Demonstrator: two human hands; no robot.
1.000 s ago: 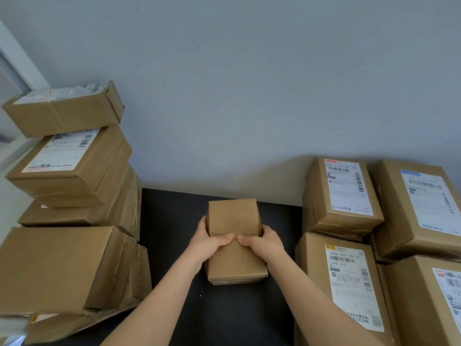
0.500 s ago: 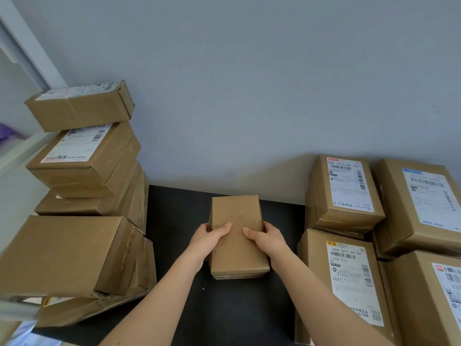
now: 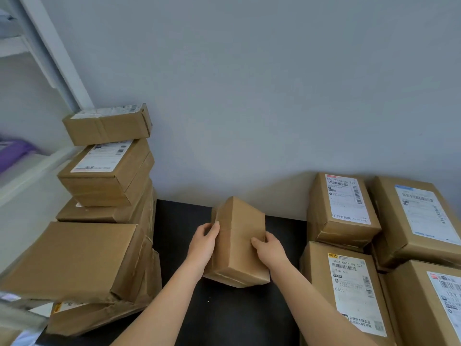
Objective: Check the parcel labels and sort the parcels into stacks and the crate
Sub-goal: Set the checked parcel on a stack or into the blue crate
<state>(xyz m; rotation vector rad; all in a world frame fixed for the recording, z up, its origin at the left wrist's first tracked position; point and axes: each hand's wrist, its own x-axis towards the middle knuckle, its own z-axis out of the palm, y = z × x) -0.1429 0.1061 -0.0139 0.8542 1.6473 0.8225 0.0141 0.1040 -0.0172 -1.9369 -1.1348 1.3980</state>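
On the black counter (image 3: 224,318), head view, in the gap between two groups of boxes: parcel (image 3: 240,242), tipped up, long axis running away toward the wall (image 3: 249,96), near end low, at or just above the counter; cannot tell which. Plain brown faces up; no label showing, so probably on a hidden face and wanting a further turn. Left hand (image 3: 203,242) wrapped round the parcel's left edge, right hand (image 3: 270,249) wrapped round its right edge; equally near, both gripping. To the left, near, tall left stack (image 3: 104,176), uneven, with small box (image 3: 107,126) on top. To the right, labelled boxes (image 3: 344,208), lower, labels up. Narrow swing room either way; uneven left stack likely the easier to knock. No crate in view.
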